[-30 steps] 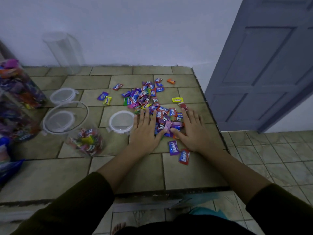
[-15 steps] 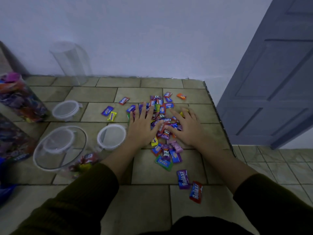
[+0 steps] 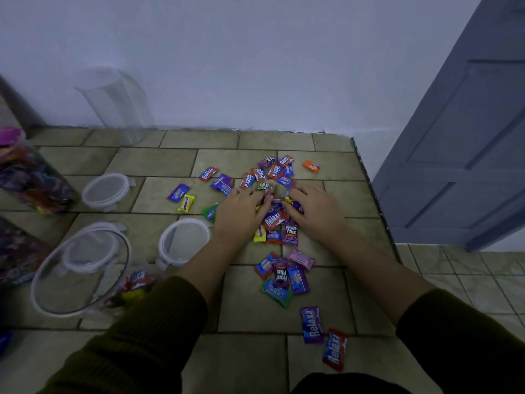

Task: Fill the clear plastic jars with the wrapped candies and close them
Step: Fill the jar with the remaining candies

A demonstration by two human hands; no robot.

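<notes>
The left hand (image 3: 241, 216) and right hand (image 3: 316, 214) lie palm down on either side of the candies (image 3: 277, 220). Their fingers are curled inward round the heap and into the wrappers, so each hand is clutching sweets rather than lying flat. They face each other, I judge, to press the loose heap into one load that can be lifted together. That load is likely meant for the open jar (image 3: 82, 268), which lies left of the candies and nearer the person. Its mouth is tipped up toward the camera, probably so handfuls drop in easily. A few wrappers seem to sit in its bottom, though that part is blurred. One lid (image 3: 184, 241) rests just left of the candies by the left wrist, and a second lid (image 3: 106, 190) lies farther left; both are within reach for closing. Strays (image 3: 312, 325) lie nearer the person than the heap. An empty jar (image 3: 113, 103) stands far back-left of the candies against the pale wall (image 3: 255, 66), and a full jar (image 3: 31, 177) sits far left. All of it rests on a tiled ledge (image 3: 170, 163). Its edge runs right of the candies, where it drops to a tiled floor (image 3: 468, 280) and a grey door (image 3: 460, 143).
</notes>
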